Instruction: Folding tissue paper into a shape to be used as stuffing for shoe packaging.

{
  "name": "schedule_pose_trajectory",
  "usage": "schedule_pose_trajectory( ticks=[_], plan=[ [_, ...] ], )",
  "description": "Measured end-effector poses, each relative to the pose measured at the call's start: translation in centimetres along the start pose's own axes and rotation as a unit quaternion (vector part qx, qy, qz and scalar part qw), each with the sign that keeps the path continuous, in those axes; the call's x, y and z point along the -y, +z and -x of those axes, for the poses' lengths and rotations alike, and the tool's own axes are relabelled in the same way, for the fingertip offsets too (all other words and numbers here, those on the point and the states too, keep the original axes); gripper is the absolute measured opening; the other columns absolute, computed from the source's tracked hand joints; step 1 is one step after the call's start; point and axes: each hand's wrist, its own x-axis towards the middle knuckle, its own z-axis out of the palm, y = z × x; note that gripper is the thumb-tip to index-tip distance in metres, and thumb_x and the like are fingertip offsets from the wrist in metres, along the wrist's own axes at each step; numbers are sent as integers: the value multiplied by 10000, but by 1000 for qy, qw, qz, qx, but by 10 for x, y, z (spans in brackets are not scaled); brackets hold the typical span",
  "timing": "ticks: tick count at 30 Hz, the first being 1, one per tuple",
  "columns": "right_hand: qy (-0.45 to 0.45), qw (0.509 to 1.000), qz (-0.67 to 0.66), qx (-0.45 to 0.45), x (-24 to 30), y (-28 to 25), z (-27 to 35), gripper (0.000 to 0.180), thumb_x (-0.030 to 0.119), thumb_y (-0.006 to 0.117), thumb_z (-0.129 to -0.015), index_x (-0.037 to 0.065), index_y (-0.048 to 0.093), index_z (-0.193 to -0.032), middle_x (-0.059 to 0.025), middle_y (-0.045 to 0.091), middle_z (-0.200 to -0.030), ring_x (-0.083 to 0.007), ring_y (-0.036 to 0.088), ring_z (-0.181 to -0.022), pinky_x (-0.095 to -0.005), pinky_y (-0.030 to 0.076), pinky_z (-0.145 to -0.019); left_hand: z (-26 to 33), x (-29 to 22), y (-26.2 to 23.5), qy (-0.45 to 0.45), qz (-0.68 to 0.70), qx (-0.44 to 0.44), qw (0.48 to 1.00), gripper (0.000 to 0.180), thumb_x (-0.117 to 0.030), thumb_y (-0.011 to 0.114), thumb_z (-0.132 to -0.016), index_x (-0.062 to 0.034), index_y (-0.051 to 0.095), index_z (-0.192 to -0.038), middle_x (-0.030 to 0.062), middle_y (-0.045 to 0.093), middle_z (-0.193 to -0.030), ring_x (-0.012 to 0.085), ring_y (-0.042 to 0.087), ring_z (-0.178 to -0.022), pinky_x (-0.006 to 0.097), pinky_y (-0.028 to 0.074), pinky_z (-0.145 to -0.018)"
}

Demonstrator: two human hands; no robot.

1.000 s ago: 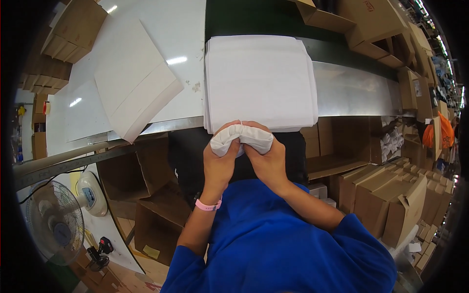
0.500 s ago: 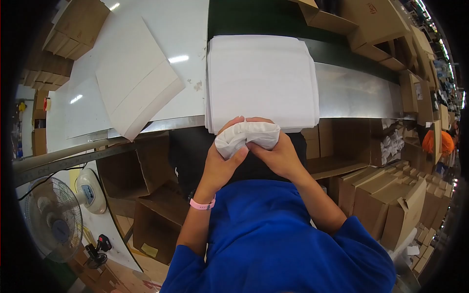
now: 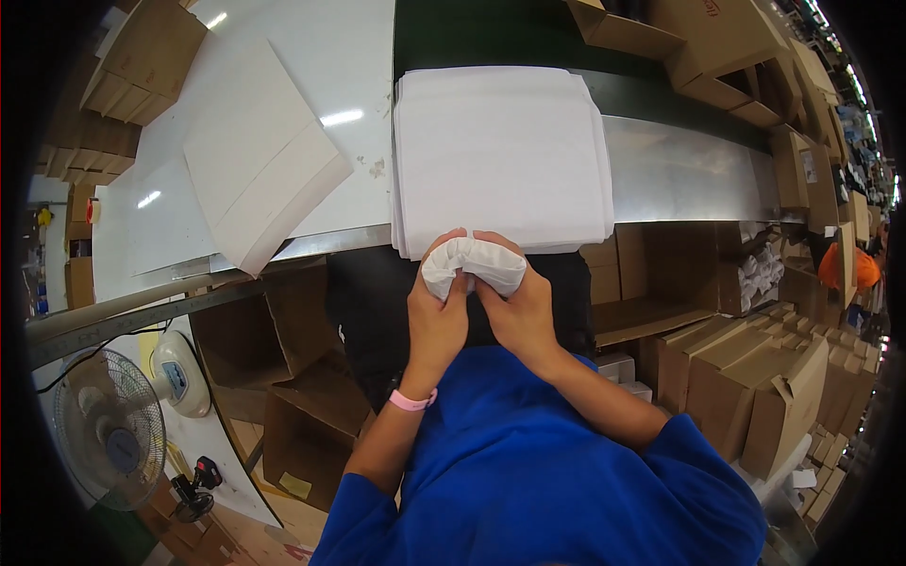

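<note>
Between my two hands is a white paper-wrapped bundle (image 3: 475, 257), bent into an arch with its ends curving down toward me. My left hand (image 3: 440, 316) is closed round its left end, thumb on the near side. Round the right end my right hand (image 3: 517, 316) is closed in the same way, the thumbs close together near the middle. What lies inside the wrapping is hidden. Just beyond my fingertips lies a stack of white paper sheets (image 3: 500, 156), its near edge jutting over the bench edge.
A paper sheet with a folded edge (image 3: 264, 160) lies on the white table (image 3: 354, 57) at left. A metal strip (image 3: 689, 170) runs right. Open cardboard boxes (image 3: 311, 443) stand below, more boxes (image 3: 746, 387) at right. A fan (image 3: 111, 439) stands lower left.
The bundle is bent more sharply and looks narrower. My hands have drawn closer together, and my left forearm has shifted to the right.
</note>
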Motion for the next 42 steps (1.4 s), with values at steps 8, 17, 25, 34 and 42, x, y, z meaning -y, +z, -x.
schedule_pose_trajectory(
  ticks=[8,17,25,34,42],
  plan=[
    [-26,991,-25,128,12,-27,-21,637,-80,686,-1006,41,591,-1625,-145,719,-1551,-228,706,-1415,-369,543,-1183,-5,6,7,72,32,-26,997,448,-73,628,-1184,10,573,-1621,127,648,-1642,241,638,-1462,357,511,-1209],
    [-4,988,-71,138,4,-37,-14,695,-92,594,-1042,31,484,-1717,-123,647,-1615,-192,655,-1413,-338,513,-1181,-6,1,3,61,105,70,990,584,-171,665,-1185,-9,449,-1702,156,499,-1763,231,525,-1567,385,411,-1310],
    [-106,992,9,67,5,-21,15,759,-92,661,-1014,26,452,-1734,-212,578,-1693,-364,612,-1541,-401,499,-1238,13,23,7,174,56,105,978,997,-418,789,-1107,-85,149,-1796,243,241,-1872,339,360,-1679,501,347,-1352],
    [-232,955,119,139,19,-34,16,929,-60,648,-996,58,235,-1820,-218,357,-1851,-442,453,-1651,-516,336,-1364,20,19,3,215,84,138,963,1408,-588,1024,-821,-224,77,-1799,291,110,-1892,416,302,-1708,562,397,-1313],
    [-219,936,76,264,46,-41,25,1233,-40,723,-901,72,-56,-1850,-337,90,-1869,-544,158,-1746,-617,191,-1407,12,-13,-6,248,38,115,961,1506,-603,1101,-648,-140,201,-1761,270,264,-1853,411,398,-1648,539,388,-1319]
  ],
)
